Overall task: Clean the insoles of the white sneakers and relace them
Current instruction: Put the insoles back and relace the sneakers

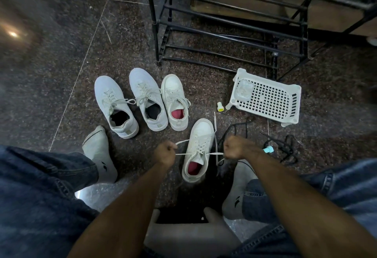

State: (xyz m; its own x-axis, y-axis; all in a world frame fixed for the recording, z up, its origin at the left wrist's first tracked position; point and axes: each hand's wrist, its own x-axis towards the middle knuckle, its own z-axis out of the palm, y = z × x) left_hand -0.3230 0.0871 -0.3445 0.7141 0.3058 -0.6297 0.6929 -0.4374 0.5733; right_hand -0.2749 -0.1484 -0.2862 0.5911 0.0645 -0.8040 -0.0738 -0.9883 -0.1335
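Denim-clad knees (40, 192) and bare forearms are seen nearest the lens, with a grey-socked foot (101, 155) planted on either side on the dark speckled floor (61, 64). Between the feet, a white sneaker with a red insole (199, 149) is set toe away from the camera. Its white lace (212, 153) is threaded in crosses up the eyelets and pulled out taut to both sides. One lace end is gripped in the clenched left hand (165, 152), the other in the clenched right hand (234, 147). Just right of that hand, a tangle of black laces (285, 147) and a small teal-capped item (268, 149) are seen on the floor. Farther out, its mate with the red insole (175, 102) is lined up beside two light grey sneakers (132, 102), all laced. To the right, a small yellow cap-like item (220, 106) is seen beside an upturned white perforated basket (267, 98). A black metal shoe rack (224, 23) is seen farthest back.
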